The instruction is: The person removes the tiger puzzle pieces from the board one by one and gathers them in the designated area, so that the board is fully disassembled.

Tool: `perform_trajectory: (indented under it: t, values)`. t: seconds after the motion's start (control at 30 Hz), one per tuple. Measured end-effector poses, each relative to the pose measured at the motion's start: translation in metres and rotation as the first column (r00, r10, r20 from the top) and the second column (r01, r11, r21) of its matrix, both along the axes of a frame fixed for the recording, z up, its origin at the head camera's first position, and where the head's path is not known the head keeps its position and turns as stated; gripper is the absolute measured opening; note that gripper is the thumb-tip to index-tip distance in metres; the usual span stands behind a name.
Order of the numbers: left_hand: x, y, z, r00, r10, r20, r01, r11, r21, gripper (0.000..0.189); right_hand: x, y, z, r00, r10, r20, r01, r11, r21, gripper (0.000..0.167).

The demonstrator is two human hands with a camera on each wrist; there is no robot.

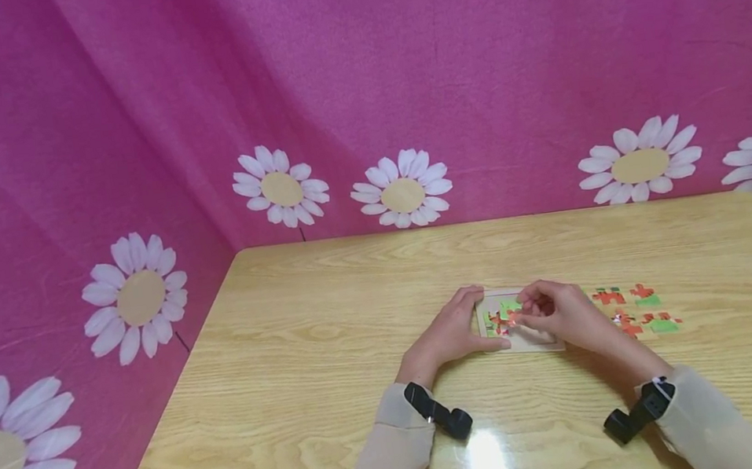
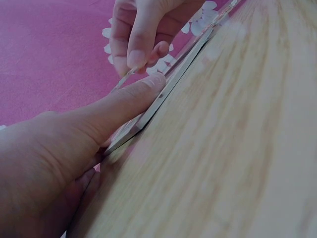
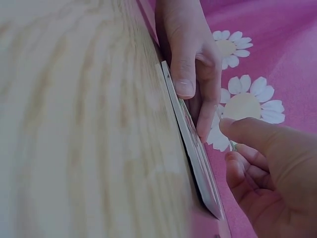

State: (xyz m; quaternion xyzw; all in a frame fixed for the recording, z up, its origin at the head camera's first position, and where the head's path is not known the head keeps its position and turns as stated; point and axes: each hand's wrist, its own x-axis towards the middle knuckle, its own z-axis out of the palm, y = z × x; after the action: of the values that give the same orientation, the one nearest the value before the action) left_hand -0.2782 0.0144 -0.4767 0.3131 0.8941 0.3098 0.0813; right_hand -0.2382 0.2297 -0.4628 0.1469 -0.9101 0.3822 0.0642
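Note:
A small jigsaw puzzle board (image 1: 540,344) with a pale frame lies on the table, some green and orange pieces (image 1: 495,323) set in its left part. My left hand (image 1: 449,333) grips the board's left end, the thumb along the near edge and the fingers at the far side. Above the board, my right hand (image 1: 568,312) pinches a thin puzzle piece (image 2: 124,79) between thumb and fingers. That piece is tilted and seen edge-on in the left wrist view, so its picture is hidden there. The right hand covers part of the board in the head view.
Several loose puzzle pieces (image 1: 660,322) in orange and green lie on the wooden table (image 1: 327,296) to the right of the board. A pink curtain (image 1: 502,51) with white flowers hangs behind and to the left of the table.

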Motion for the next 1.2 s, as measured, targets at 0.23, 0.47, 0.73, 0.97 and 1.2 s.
perform_trajectory:
  t: [0.23,0.47,0.73,0.97,1.2]
  values:
    - [0.001,0.0,0.0,1.0,0.008,-0.003,-0.008,1.0,-0.006,0.089,0.011,0.006,0.003,1.0,-0.004,-0.008,0.004,1.0,0.011,0.025]
    - [0.0,0.0,-0.001,1.0,0.004,-0.002,-0.004,1.0,0.004,0.09,0.021,0.013,0.003,1.0,0.004,-0.005,-0.004,1.0,-0.015,0.023]
    - [-0.001,-0.001,-0.002,1.0,0.008,0.005,-0.008,1.0,0.001,0.09,0.031,0.022,0.003,1.0,-0.005,-0.024,0.005,1.0,-0.001,0.021]
    - [-0.001,-0.002,0.0,1.0,0.01,0.004,-0.01,1.0,-0.002,0.091,0.037,0.029,0.003,0.998,0.007,-0.069,-0.007,1.0,0.006,0.02]
    - [-0.001,-0.001,-0.001,1.0,0.001,0.001,-0.001,1.0,-0.001,0.091,0.044,0.037,0.001,0.987,0.045,-0.153,-0.043,0.999,0.018,0.018]
